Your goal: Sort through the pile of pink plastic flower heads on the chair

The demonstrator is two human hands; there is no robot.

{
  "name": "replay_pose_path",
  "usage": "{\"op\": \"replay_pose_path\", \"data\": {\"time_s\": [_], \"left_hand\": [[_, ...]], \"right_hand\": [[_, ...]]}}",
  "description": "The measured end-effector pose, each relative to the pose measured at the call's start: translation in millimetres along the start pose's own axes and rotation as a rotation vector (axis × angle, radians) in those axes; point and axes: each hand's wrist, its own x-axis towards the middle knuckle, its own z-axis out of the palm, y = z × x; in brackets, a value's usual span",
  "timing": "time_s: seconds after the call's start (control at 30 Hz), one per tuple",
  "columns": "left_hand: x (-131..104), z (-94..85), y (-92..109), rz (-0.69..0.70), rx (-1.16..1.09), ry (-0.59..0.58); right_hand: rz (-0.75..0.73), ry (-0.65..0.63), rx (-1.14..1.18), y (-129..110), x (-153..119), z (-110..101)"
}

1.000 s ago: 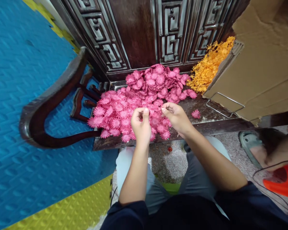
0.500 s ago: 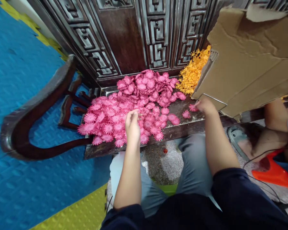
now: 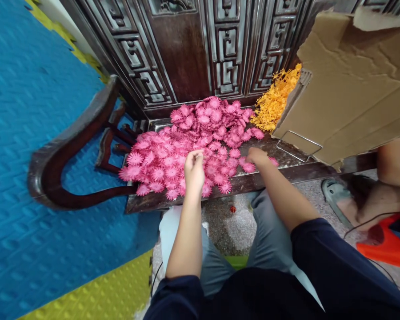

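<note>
Pink flowers (image 3: 170,172) heaped on counter (image 3: 242,182). Left hand (image 3: 194,171) over their front, grip narrow, contents unclear. Right hand (image 3: 258,157) nearer loose flowers (image 3: 249,167), heap leftward; grip blurred, can't tell.

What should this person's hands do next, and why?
I'd probably bring the right hand toward the left hand: the left is at the pink flower pile, while the right is apart from it, near loose pink flowers. Blur hides whether the right holds anything.
</note>
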Motion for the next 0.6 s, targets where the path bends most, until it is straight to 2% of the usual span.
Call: {"op": "replay_pose_path", "data": {"time_s": [0.13, 0.3, 0.47, 0.6], "left_hand": [[0, 0.4, -3, 0.021, 0.043, -0.056], [-2, 1.4, -3, 0.014, 0.077, -0.097], [-4, 4.0, -2, 0.02, 0.065, -0.081], [-7, 7.8, -2, 0.022, 0.068, -0.079]], "right_hand": [[0.044, 0.034, 0.012, -2, 2, 5], [-0.013, 0.021, 0.08, 5, 5, 2], [-0.209, -0.074, 0.204, 1, 1, -14], [-0.443, -0.15, 0.406, -13, -8, -16]]}}
